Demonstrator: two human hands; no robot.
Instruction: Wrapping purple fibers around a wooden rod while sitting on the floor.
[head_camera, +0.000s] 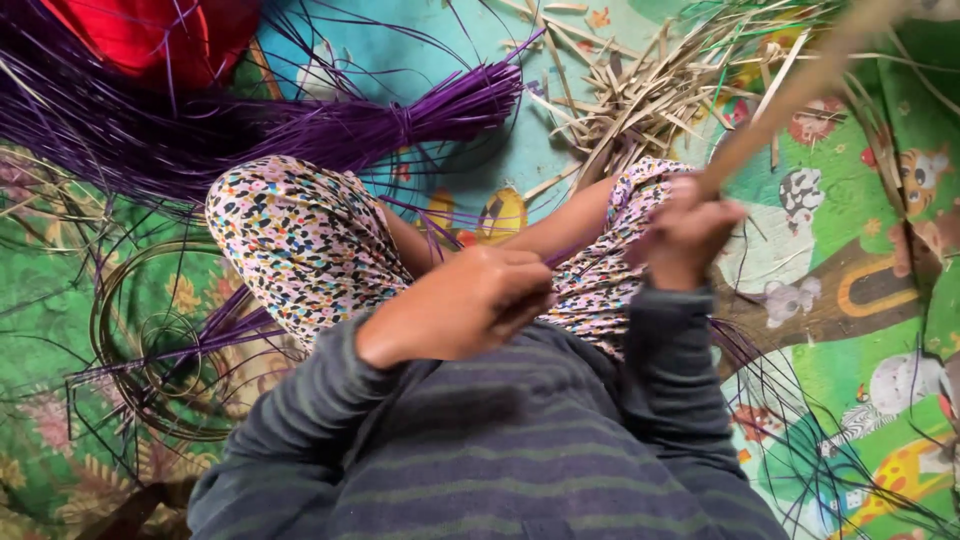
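I sit cross-legged in patterned trousers (300, 240) and a grey striped sweater. My right hand (685, 235) is closed around a long tan cane strip (800, 90) that runs up to the top right corner. My left hand (465, 305) is fisted over my lap, with thin purple strands (575, 255) coming out of it towards the right hand. What lies inside the left fist is hidden.
A tied bundle of purple dyed strands (400, 125) lies beyond my knees. Tan cane offcuts (640, 95) are heaped at the top centre. A coiled ring of cane (160, 340) rests on the green mat at left. A red thing (140, 30) sits top left.
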